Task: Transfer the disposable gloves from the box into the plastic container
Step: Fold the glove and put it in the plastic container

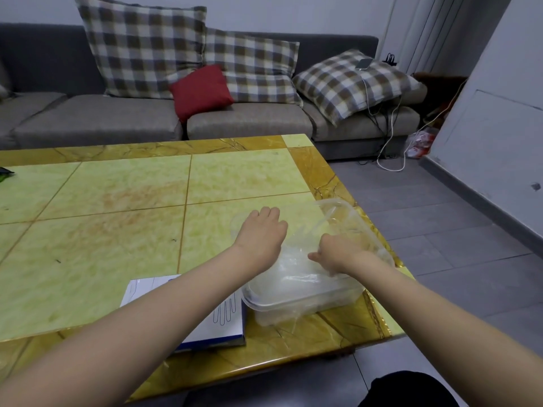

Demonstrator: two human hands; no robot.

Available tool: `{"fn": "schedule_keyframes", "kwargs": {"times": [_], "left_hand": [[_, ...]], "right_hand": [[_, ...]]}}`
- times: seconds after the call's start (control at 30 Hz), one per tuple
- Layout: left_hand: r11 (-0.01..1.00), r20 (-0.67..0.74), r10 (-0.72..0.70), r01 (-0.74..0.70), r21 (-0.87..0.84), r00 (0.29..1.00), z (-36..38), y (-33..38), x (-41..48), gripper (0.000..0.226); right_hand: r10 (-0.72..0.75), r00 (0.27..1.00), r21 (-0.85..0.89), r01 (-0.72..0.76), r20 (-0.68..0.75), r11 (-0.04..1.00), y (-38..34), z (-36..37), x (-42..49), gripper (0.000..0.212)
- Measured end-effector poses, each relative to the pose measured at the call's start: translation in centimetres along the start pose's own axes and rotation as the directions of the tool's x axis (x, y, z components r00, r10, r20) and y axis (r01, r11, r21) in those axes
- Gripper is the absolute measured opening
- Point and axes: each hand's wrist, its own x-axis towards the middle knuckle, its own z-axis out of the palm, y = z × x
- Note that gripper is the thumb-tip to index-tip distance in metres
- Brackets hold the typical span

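Nearest the camera, a dark garment (405, 389) shows at the bottom edge, with both bare forearms reaching forward over the table (117, 230).

The box (217, 327) lies flat at the near edge of the table, partly under the left forearm. It is white with a blue edge and carries a glove outline on top. Just beside it on the right stands the plastic container (293, 312), clear and open-topped, near the table's right corner. The disposable gloves (296, 274) lie inside the container as a bunched, translucent mass.

The right hand (335, 254) is down in the container. Its fingers are curled together and closed on the glove film, with the thumb pointing left.

The left hand (261, 233) is at the far left corner of the container, back of the hand up. Its fingers bend down at the knuckles and the tips are hidden, so I cannot tell whether they clamp anything.

A clear lid (340, 212) stands tilted just behind the right hand.

Beyond the table:
- A grey sofa (249, 118) carries checked pillows (141, 45) and a red cushion (201, 91).
- A phone (364, 63) rests on the right-hand pillow.
- A white cable (393, 142) runs down to the grey tiled floor (440, 230).
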Motion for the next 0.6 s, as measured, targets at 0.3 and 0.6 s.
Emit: {"fn": "schedule_keyframes", "kwargs": {"times": [0.3,0.6], "left_hand": [[0.990,0.452,0.140,-0.119,-0.075,0.881,2.2,2.1,0.7,0.058],[0.991,0.659,0.135,-0.117,-0.072,0.740,3.5,1.8,0.9,0.077]], "right_hand": [[-0.332,0.905,-0.157,0.299,-0.266,0.941,-0.1,-2.0,-2.9,0.015],[-0.294,0.898,-0.229,0.377,0.326,0.897,0.9,1.0,2.1,0.056]]}}
